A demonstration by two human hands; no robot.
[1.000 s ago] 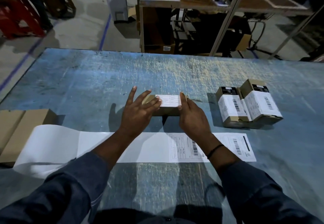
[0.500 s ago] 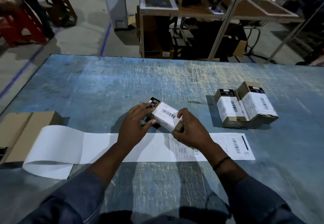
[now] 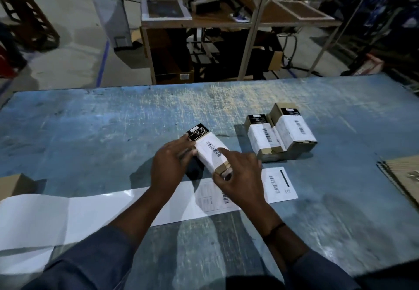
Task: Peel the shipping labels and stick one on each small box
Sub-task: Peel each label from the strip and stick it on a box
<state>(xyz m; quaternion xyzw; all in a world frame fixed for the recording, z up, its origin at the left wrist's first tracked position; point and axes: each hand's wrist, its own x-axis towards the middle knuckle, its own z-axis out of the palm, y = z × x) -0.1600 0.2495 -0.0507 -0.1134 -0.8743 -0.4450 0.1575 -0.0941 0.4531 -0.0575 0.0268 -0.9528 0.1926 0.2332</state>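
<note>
Tilted further up since half a second ago, the small box (image 3: 209,153) hangs mid-view, left hand (image 3: 171,165) and right hand (image 3: 241,176) both clamped on it. Its label looks stuck; the next move is probably to park it beside the finished boxes (image 3: 281,135) at 2 o'clock.

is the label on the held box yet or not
On: a white barcode label covers the top face of the box held between the left hand and the right hand.

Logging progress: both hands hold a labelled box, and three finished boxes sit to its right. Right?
Not quite. The head view shows two finished boxes to its right, not three. The left hand and right hand do both hold the labelled box.
</note>
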